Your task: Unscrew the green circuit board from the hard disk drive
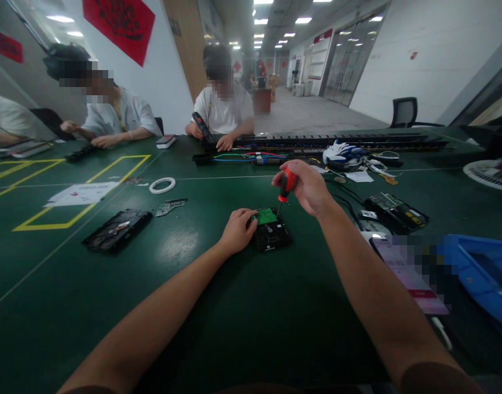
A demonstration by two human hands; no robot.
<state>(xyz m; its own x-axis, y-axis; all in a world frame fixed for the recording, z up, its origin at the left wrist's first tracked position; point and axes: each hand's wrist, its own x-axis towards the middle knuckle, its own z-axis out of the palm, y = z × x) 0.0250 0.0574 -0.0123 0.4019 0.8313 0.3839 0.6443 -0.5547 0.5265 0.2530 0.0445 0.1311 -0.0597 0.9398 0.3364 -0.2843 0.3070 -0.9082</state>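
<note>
A small black device (272, 236) with a green circuit board (266, 216) at its far end lies flat on the green table (172, 301). My left hand (239, 230) rests against the device's left side, its fingertips at the edge of the green board. Above the device, my right hand (306, 186) is closed around the handle of a red and black screwdriver (287, 185). The screwdriver points down, and its tip is at the board's right end; whether it touches a screw is too small to tell.
An open black casing (117, 230), a metal plate (171, 206) and a white ring (162, 185) lie left. At right are another opened device (396, 212), cables, a phone (410, 273) and a blue bin (484, 273). Two people work across the table, near long black strips (316, 143).
</note>
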